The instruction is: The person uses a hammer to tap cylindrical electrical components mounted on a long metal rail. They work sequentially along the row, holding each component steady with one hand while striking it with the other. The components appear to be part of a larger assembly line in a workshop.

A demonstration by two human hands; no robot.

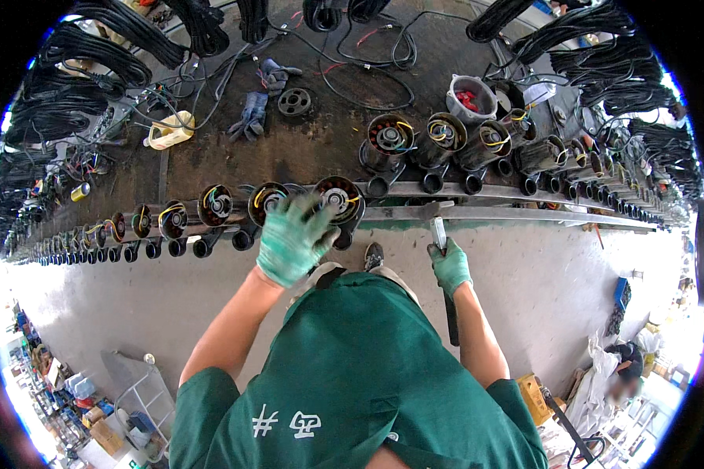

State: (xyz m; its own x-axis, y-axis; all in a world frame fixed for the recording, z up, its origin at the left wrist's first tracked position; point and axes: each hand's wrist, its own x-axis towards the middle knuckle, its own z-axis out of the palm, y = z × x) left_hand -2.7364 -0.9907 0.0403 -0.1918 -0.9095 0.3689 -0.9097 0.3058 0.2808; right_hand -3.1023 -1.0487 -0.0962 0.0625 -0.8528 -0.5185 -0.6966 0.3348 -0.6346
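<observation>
My left hand (292, 242), in a green-palmed work glove, reaches over two round motor housings at the bench edge. Its fingers are stretched apart and a little blurred; whether they touch the metal I cannot tell. Beneath the fingertips is a motor (339, 197) with a hub and windings in its open top. A second motor (267, 194), showing yellow wires, is partly covered by the same hand. My gloved right hand (450, 267) is closed round a hammer (439, 232), its metal head up near the steel rail and its dark handle pointing down.
Motors with black pipe stubs line the bench edge leftward; more motors (389, 137) stand to the right. Steel rails (508, 213) run along the right edge. On the bench lie gloves (250, 116), a cut-open jug (170, 130) and a grey pot (472, 98). Black cable bundles (137, 31) hang around.
</observation>
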